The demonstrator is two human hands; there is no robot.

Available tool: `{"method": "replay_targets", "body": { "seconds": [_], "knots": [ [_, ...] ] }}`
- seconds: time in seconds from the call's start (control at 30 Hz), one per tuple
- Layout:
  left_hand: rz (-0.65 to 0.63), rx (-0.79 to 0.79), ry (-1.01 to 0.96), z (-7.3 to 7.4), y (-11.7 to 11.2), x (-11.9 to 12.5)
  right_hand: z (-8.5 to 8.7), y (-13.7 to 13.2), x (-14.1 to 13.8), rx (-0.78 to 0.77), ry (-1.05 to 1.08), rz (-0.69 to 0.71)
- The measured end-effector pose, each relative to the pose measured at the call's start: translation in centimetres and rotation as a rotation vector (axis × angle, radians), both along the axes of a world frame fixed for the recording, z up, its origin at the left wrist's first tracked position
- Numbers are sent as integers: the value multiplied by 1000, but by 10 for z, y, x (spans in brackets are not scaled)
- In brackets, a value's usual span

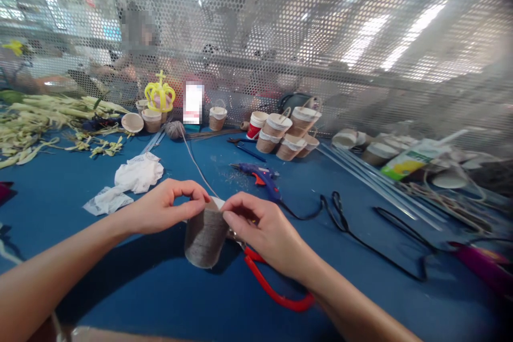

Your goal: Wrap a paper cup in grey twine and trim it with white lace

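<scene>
A paper cup wrapped in grey yarn (205,240) stands tilted on the table in front of me. My left hand (176,206) is closed in a pinch on the left side of its rim. At the right side of the rim, my right hand (256,224) pinches with thumb and forefinger. A yarn strand (196,163) runs from behind the cup's rim to a grey yarn ball (175,130). Red-handled scissors (272,288) lie beneath and beside my right hand, their blades partly hidden. Beyond it rests a blue glue gun (262,175).
Several wrapped cups (290,139) are stacked at the back, near pliers (248,147). Crumpled white tissue (138,173) lies left; clear glue sticks (372,184) and a black cord (340,219) lie right. A perforated metal screen (256,26) borders the blue table (160,299).
</scene>
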State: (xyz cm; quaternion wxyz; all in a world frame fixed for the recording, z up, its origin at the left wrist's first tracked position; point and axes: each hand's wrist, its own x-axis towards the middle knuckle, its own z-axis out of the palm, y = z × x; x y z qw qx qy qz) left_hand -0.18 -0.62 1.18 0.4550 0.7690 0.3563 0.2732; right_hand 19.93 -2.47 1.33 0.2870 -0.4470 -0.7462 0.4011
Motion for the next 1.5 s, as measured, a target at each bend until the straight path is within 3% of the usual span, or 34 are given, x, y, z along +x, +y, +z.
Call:
{"method": "replay_targets", "body": {
  "seconds": [0.23,0.6,0.87,1.13,1.37,1.5],
  "knots": [
    [-7,73,17,2,-1,-1,1,-2,-2,17,-28,-1],
    [4,43,1,7,-8,1,3,-9,-11,108,-48,14],
    [92,193,53,13,-19,6,6,-18,-20,244,-74,1],
    [83,264,68,13,-21,6,6,-20,-21,276,-97,3],
    [98,122,28,16,-19,1,13,-14,-11,310,-121,7],
    [73,72,9,16,-15,-3,15,-11,-10,204,-112,79]
  ]
}}
